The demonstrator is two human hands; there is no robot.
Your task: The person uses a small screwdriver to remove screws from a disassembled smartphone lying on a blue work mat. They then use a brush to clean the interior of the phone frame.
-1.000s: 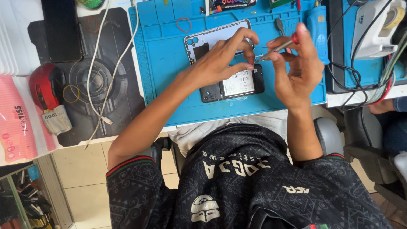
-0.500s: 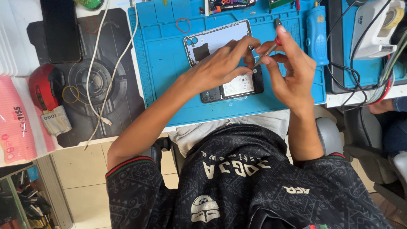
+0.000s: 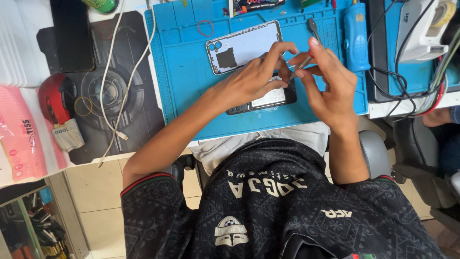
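Observation:
An opened dark phone (image 3: pixel 270 100) lies on the blue work mat (image 3: pixel 191 96). My left hand (image 3: pixel 254 79) lies over it, and its thumb and forefinger pinch the tip of a thin metal tool (image 3: pixel 301 62). My right hand (image 3: pixel 328 88) grips the other end of that tool just right of the phone. The phone's white back cover (image 3: pixel 249 43) lies inner side up, just beyond my left hand. What sits at the tool's tip is too small to tell.
Tweezers (image 3: pixel 314 26), a blue electric screwdriver (image 3: pixel 357 29) and a red rubber band (image 3: pixel 206 28) lie on the mat. At the left are a black phone (image 3: pixel 72 33), a red mouse (image 3: pixel 55 98) and a white cable (image 3: pixel 120 86). A white device (image 3: pixel 421 29) with cables stands at the right.
My right hand has drawn in to the left, bringing the tool to my left fingertips. My left hand has stayed over the phone.

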